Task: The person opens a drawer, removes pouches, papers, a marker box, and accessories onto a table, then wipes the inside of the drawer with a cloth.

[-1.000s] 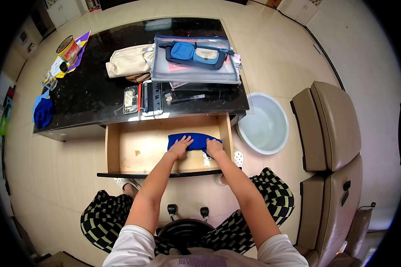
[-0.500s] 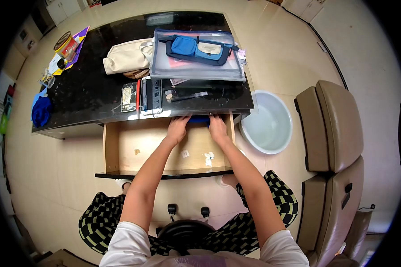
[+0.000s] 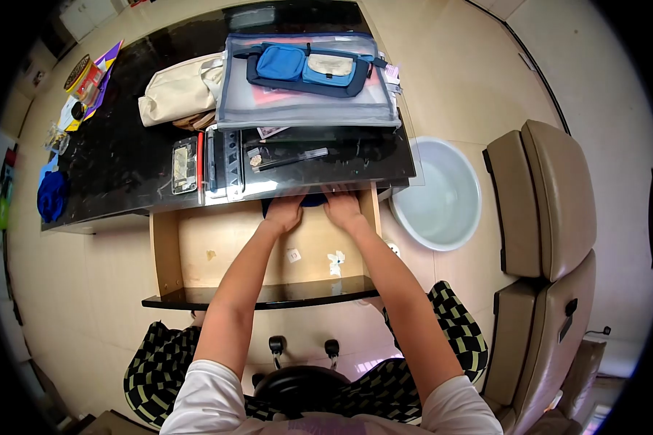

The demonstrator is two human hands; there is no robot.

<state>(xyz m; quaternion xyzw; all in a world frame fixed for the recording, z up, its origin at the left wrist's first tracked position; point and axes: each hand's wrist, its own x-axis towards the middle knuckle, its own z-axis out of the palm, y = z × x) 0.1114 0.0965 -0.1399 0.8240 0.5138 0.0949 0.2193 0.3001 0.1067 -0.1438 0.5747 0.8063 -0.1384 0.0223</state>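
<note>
A dark blue cloth (image 3: 313,200) lies at the back of the pulled-out wooden drawer (image 3: 225,279), partly hidden under the tabletop edge. My left hand (image 3: 284,212) rests at the cloth's left part, its fingertips beneath the glossy black tabletop (image 3: 134,156). At the right part of the cloth is my right hand (image 3: 343,207), its fingers also reaching under the edge. The fingers of both hands are largely hidden, so their grip cannot be made out.
On the tabletop are a mesh pouch (image 3: 232,87) with a blue bag (image 3: 279,64), a cream bag (image 3: 174,94), an opened phone (image 3: 185,165) and a blue cloth bundle (image 3: 52,196). A pale basin (image 3: 439,196) and brown sofa (image 3: 555,196) stand right.
Both hands have moved from the middle of the drawer to its back with the blue cloth, which is now mostly under the tabletop. The view has also shifted slightly.
</note>
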